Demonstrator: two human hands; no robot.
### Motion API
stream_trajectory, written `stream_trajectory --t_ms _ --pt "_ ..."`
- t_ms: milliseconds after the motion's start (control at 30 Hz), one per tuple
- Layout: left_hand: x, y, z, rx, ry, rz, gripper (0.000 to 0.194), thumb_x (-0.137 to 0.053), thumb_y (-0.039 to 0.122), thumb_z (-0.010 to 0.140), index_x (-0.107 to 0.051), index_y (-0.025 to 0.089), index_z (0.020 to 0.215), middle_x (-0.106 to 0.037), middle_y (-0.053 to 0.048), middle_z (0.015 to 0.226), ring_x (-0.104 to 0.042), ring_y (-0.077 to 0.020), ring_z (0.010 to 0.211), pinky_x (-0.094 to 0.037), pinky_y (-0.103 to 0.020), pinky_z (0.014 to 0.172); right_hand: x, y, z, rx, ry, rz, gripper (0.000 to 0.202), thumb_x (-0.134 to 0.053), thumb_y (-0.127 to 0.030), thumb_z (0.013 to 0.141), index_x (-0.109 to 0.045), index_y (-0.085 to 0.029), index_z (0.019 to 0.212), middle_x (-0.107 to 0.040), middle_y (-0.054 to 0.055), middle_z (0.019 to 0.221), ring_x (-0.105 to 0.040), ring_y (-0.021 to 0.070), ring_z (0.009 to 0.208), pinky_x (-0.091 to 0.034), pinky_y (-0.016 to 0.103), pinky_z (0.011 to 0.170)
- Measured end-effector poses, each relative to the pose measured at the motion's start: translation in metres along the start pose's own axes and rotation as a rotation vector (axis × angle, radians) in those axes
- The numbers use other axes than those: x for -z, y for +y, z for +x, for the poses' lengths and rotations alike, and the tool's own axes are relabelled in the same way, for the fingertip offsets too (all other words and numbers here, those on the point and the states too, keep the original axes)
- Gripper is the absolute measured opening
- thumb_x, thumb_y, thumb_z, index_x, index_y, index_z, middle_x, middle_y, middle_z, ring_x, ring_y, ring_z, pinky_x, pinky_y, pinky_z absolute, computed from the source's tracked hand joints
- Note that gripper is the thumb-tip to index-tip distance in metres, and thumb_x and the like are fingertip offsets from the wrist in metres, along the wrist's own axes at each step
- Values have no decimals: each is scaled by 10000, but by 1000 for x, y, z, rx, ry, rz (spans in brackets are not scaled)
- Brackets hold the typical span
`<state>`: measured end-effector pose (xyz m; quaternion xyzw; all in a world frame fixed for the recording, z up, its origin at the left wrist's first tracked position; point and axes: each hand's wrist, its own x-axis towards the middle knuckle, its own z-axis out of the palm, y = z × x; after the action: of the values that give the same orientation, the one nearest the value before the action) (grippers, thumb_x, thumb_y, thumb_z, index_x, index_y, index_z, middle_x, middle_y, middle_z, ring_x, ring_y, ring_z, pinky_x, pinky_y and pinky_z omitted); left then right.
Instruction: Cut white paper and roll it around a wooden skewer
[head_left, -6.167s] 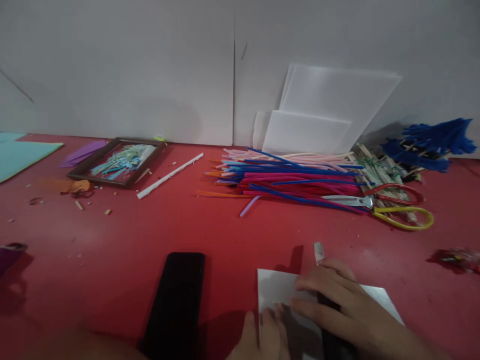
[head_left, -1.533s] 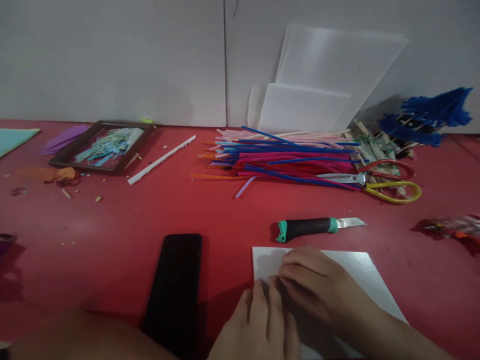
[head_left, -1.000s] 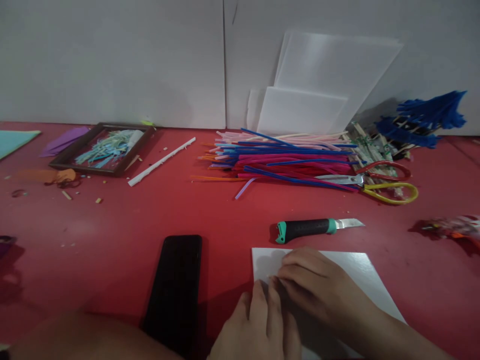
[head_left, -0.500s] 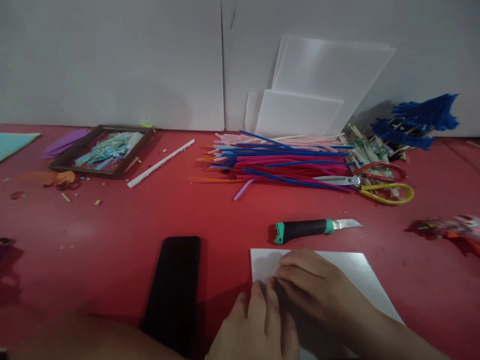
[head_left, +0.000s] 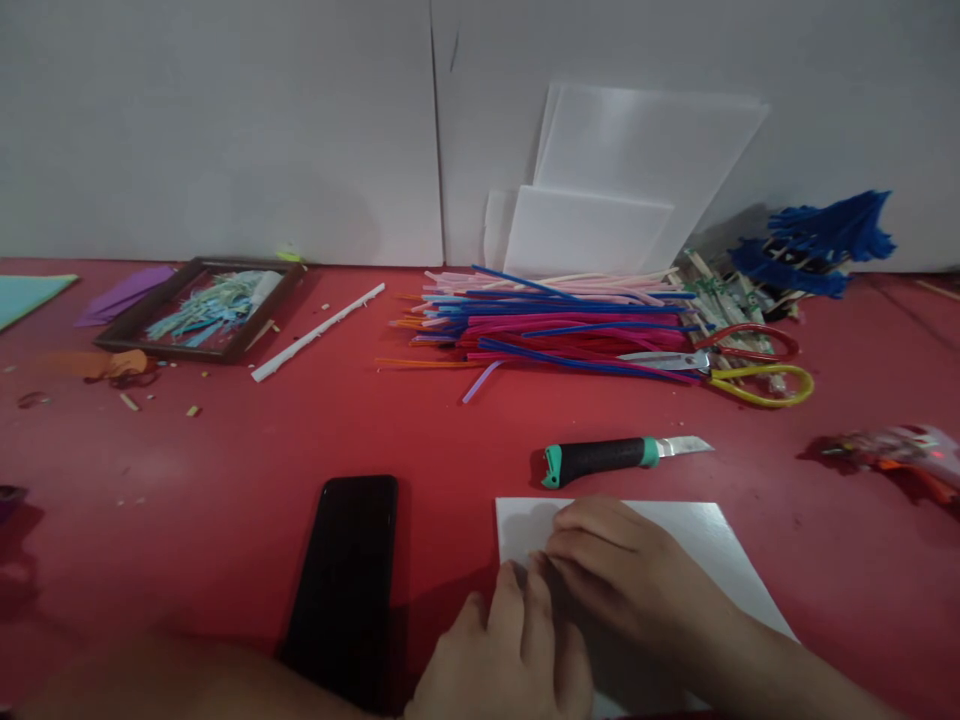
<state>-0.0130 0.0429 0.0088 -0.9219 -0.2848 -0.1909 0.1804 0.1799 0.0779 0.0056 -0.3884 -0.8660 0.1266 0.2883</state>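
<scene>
A white glossy board [head_left: 720, 560] lies on the red table at the lower right. My right hand [head_left: 622, 565] rests on it with fingers curled and pressed together; what they may hold is hidden. Beside it, at the board's left edge, my left hand [head_left: 510, 645] has its fingertips on the surface, close to the right fingertips. Its fingers are bent and slightly apart, with no object visible in them. Just beyond the board lies a utility knife [head_left: 600, 458] with a black and green handle, blade out. A black phone [head_left: 345, 580] lies left of my hands.
Pipe cleaners [head_left: 570, 325] lie in a bundle near the wall, with scissors [head_left: 750, 365] over their right end. White sheets [head_left: 645, 140] lean on the wall. A glue gun [head_left: 900, 450] is at the right, a brown frame [head_left: 232, 340] at the back left.
The whole view has shifted slightly, so most things appear a little further left. Both hands keep nearly the same place on the board.
</scene>
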Motion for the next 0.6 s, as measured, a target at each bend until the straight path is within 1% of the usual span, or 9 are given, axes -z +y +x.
stream_trajectory --t_ms 67,200,400,500,600 --pt "-1 0 -1 3 -7 3 150 -519 124 848 -637 166 931 -762 -114 954 -733 -255 820 -543 -263 479 -1 1 0 -4 -1 2 298 -390 -126 974 -620 -188 795 -662 37 772 -589 152 682 -505 265 617" --pt "-2 1 -4 0 -57 -4 152 -509 158 888 -637 179 967 -754 -110 1012 -726 -249 870 -529 -246 472 -1 2 0 -5 -13 6 284 -400 -114 962 -633 -181 816 -668 46 793 -595 160 704 -513 271 637" --pt "-4 4 -6 -6 -44 36 145 -537 155 875 -645 183 969 -758 -120 970 -725 -259 861 -526 -245 471 -1 -1 -1 -24 -32 17 239 -436 -108 948 -625 -175 819 -656 48 790 -579 165 708 -506 280 631" --pt "-5 7 -12 5 -94 42 155 -577 182 875 -655 209 1006 -755 -113 1016 -722 -253 903 -518 -220 461 -1 0 -2 -22 -58 -1 248 -419 -103 942 -613 -181 808 -647 47 778 -574 169 699 -497 289 619" --pt "-8 11 -20 37 -144 22 239 -623 204 861 -663 227 1096 -743 -108 1082 -715 -244 927 -525 -204 486 -1 2 -3 -25 -81 -6 225 -427 -115 940 -605 -183 820 -643 48 786 -573 168 694 -494 293 609"
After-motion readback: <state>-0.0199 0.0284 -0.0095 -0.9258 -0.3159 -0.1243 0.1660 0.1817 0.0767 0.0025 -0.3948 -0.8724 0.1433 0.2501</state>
